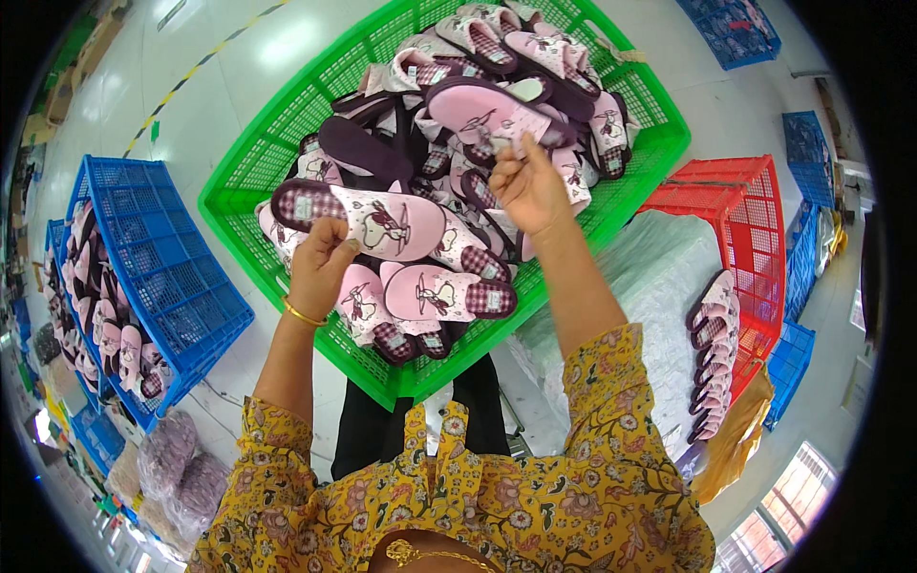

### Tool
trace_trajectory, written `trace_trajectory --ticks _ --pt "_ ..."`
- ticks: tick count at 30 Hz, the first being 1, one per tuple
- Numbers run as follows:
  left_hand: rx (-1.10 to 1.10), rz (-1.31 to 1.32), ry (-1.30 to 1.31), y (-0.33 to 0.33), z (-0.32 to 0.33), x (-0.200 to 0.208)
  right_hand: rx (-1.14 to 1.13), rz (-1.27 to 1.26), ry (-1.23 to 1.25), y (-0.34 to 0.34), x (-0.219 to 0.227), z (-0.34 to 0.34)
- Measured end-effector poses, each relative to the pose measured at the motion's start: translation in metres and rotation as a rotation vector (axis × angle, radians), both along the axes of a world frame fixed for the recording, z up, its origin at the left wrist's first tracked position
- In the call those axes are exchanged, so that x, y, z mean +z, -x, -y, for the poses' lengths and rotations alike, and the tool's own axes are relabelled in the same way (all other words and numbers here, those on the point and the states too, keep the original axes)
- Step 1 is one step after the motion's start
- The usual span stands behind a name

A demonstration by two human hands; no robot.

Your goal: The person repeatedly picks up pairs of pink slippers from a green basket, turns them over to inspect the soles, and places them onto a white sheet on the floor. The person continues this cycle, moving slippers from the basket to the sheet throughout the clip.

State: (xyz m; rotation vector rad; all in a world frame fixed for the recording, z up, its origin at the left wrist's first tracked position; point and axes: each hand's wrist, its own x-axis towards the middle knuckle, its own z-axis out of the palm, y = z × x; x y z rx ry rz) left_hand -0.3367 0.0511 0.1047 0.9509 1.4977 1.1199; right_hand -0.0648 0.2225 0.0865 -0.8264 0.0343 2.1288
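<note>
My left hand (322, 265) grips a pink slipper (406, 227) with a cartoon dog on its upper, by the edge near its checked insole. My right hand (528, 191) is pinched at the lower edge of another pink slipper (478, 107) with a dark sole; its fingertips are slightly blurred. Both slippers are over a green plastic basket (655, 93) heaped with the same kind. Close to my left hand, two slippers (435, 294) lie at the near end of the heap, toes to the left. A dark sole (361, 150) faces up between my hands.
Blue crates (172, 286) stand at the left, one holding more slippers. Right of the basket, a row of slippers (714, 353) lies on a plastic-wrapped bundle (611, 306) beside a red crate (755, 248). Bagged goods (181, 468) sit at lower left.
</note>
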Motion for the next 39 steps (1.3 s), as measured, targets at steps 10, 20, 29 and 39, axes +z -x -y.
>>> trace_trajectory --ticks 10,20,29,39 --pt "-0.181 -0.497 -0.251 -0.095 0.001 0.022 -0.144 -0.181 0.219 -0.001 0.019 0.102" --pt "-0.253 -0.34 -0.205 -0.11 -0.002 0.02 0.297 1.117 -0.539 -0.131 0.069 0.086" --pt "-0.496 -0.194 -0.157 -0.166 -0.029 0.034 0.624 1.792 -1.631 -0.137 0.084 0.064" --pt "-0.781 -0.032 -0.045 -0.211 -0.057 0.043 0.689 1.433 -1.304 -0.17 0.065 0.089"
